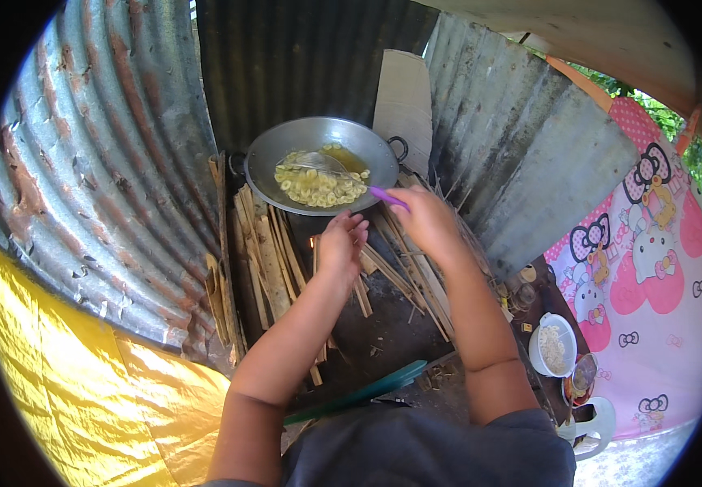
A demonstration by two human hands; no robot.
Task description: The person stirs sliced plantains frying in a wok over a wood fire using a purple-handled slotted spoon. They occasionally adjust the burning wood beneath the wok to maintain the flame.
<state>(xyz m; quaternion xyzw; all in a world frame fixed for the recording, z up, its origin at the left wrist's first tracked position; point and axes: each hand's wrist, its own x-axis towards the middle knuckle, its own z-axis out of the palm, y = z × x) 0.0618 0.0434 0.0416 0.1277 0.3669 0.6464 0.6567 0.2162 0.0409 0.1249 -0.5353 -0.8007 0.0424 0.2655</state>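
A wide metal wok (266,150) with dark loop handles sits over the firewood, holding yellowish oil. Many round, pale yellow slices that look like banana (323,193) lie in it. My right hand (430,219) is closed round the purple handle of a skimmer (318,162), whose metal head is in the wok among the slices. At the wok's near rim, my left hand (343,243) holds nothing, its fingers loosely bent and a little apart. I cannot tell whether it touches the rim.
Split firewood (266,252) lies under and before the wok, with a small flame (313,242). Corrugated metal sheets (111,146) and a cardboard piece (404,97) surround it. A white tub of white matter (552,345), a bowl (581,381) and a pink printed cloth (643,268) are at right.
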